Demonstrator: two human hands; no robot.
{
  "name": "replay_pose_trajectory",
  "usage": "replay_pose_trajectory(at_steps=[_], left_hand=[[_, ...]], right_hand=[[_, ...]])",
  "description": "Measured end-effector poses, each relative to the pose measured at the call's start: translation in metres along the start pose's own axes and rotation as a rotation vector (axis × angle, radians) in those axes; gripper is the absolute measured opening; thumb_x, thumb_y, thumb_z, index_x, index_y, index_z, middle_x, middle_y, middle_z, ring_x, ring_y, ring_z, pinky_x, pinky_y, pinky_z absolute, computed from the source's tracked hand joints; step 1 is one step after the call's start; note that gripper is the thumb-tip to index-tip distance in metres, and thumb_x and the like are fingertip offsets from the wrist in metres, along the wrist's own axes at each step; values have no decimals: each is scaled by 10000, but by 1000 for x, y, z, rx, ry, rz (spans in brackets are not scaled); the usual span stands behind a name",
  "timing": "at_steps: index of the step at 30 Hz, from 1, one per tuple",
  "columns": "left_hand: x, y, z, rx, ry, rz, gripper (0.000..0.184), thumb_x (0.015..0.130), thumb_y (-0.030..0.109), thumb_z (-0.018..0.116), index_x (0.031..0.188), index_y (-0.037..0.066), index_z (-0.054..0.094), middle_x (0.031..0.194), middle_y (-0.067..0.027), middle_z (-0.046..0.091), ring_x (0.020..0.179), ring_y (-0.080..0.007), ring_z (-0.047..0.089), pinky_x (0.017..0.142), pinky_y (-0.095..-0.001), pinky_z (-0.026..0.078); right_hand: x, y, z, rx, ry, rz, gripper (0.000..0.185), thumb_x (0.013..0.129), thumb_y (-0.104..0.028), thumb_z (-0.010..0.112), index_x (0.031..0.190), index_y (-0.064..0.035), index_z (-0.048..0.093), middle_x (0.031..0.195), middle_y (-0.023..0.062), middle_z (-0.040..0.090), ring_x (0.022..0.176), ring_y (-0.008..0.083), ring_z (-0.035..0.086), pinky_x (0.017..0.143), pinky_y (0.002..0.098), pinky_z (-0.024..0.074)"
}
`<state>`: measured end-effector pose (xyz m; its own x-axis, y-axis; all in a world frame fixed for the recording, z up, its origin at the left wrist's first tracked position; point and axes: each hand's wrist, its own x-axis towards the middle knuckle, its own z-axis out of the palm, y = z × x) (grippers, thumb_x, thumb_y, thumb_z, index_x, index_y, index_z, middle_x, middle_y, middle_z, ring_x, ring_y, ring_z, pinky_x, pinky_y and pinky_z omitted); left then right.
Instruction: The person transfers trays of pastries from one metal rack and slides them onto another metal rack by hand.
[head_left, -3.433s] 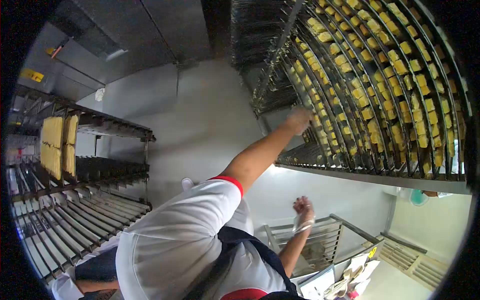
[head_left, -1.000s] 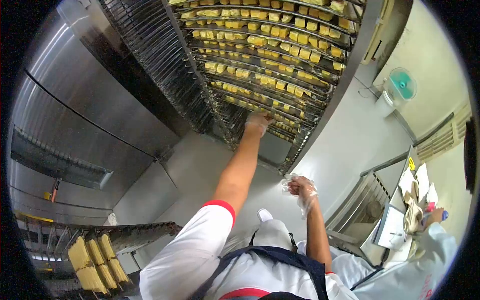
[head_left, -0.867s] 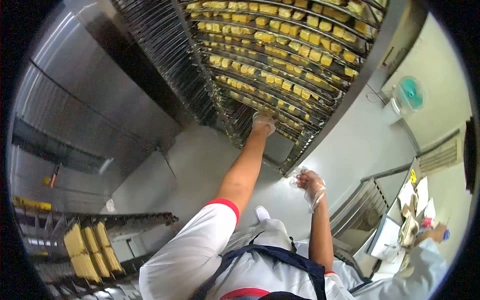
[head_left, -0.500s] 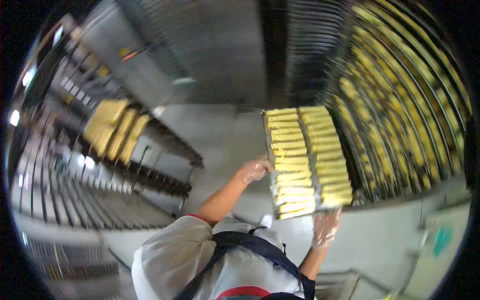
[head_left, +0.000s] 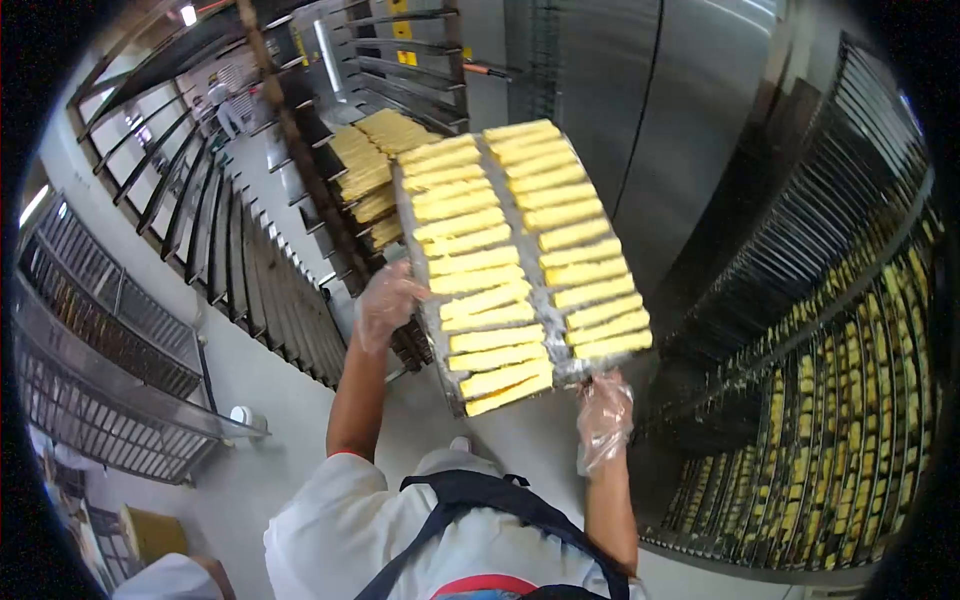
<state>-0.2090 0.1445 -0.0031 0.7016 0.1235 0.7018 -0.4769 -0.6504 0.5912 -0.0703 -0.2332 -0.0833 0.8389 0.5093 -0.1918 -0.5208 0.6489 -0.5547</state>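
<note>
A flat metal baking tray (head_left: pixel 557 352) is held up in front of me, slightly tilted. Two columns of pale yellow dough sticks (head_left: pixel 478 258) lie across it, with a grey strip of tray showing between them. My left hand (head_left: pixel 388 305), in a clear plastic glove, grips the tray's left edge. At the near edge, toward the right corner, my gloved right hand (head_left: pixel 606 418) is closed on the rim, its fingertips partly hidden beneath. Just beyond the tray's far left side, similar yellow sticks (head_left: pixel 362 165) sit on trays in a tall rack.
A rack (head_left: pixel 830 430) loaded with yellow pieces stands on the right. To the left are dark rack rails (head_left: pixel 225 240) and a metal rack (head_left: pixel 110 320). Metal panels (head_left: pixel 630 80) rise ahead. A person (head_left: pixel 224 106) is far off; another person's sleeve (head_left: pixel 170 580) shows bottom left.
My view has turned left. Both hands have carried the tray away from the loaded right-hand rack toward the left rack, and it now appears higher in view.
</note>
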Motion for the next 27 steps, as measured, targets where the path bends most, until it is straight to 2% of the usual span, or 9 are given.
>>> replay_pose_trajectory(at_steps=[5,8,11,12,16,18,20,22,27], left_hand=[[20,93,66,-408,179,46,133,875,63,511,979,75,594,884,-151,643,875,-254,630,773,-321,473],[-17,3,43,-208,120,489,374,881,305,574,1070,-17,601,1048,-106,617,960,-243,592,878,-345,429],[-32,6,77,384,489,-247,242,943,143,446,1113,16,564,1107,-106,609,1011,-212,589,860,-338,461],[-26,12,109,365,476,-245,242,943,143,446,1113,16,564,1107,-106,609,1011,-212,589,860,-338,461],[-5,-27,210,-1068,746,-154,385,920,202,474,1254,11,449,1260,-141,517,1129,-299,533,923,-415,474],[0,-78,255,-782,535,-317,353,884,133,537,1211,5,498,1264,-159,510,1083,-300,564,910,-418,483],[21,-52,302,-474,648,-10,206,827,83,602,985,-48,618,1104,-177,602,951,-296,626,901,-398,483],[37,-88,310,-934,639,99,200,844,83,576,964,-72,615,1133,-191,585,965,-298,621,916,-392,474],[14,-30,446,-696,694,24,392,891,109,515,1206,-112,440,1208,-247,524,1092,-295,562,938,-375,474]], right_hand=[[35,-48,33,-248,-248,-39,340,821,-76,582,1154,-31,530,1060,43,596,933,154,586,756,312,502],[43,-50,41,-299,-313,-96,247,846,-112,591,1072,-19,556,974,44,614,829,144,599,704,291,515],[83,-36,30,-303,-356,-97,194,864,-145,604,1000,-10,571,884,57,618,717,145,601,642,273,524],[104,-33,24,-276,-376,-57,191,869,-158,612,978,-5,574,847,67,616,676,148,598,615,267,527],[170,-20,39,-354,-581,8,208,869,-164,620,968,19,598,865,103,635,700,158,627,627,253,543],[167,-16,17,-557,-549,-74,328,851,-222,648,1089,-1,602,961,107,658,725,161,624,707,361,529],[149,-17,-52,-751,-594,-113,480,827,-323,659,1191,-23,569,1077,131,647,851,229,641,849,431,490],[194,19,-191,-1018,-606,-134,615,817,-438,627,1282,-53,511,1210,146,591,1000,299,616,951,458,424],[90,17,-609,-1182,-257,-34,505,957,-337,397,1315,18,435,1273,211,513,1109,321,556,951,419,447]])
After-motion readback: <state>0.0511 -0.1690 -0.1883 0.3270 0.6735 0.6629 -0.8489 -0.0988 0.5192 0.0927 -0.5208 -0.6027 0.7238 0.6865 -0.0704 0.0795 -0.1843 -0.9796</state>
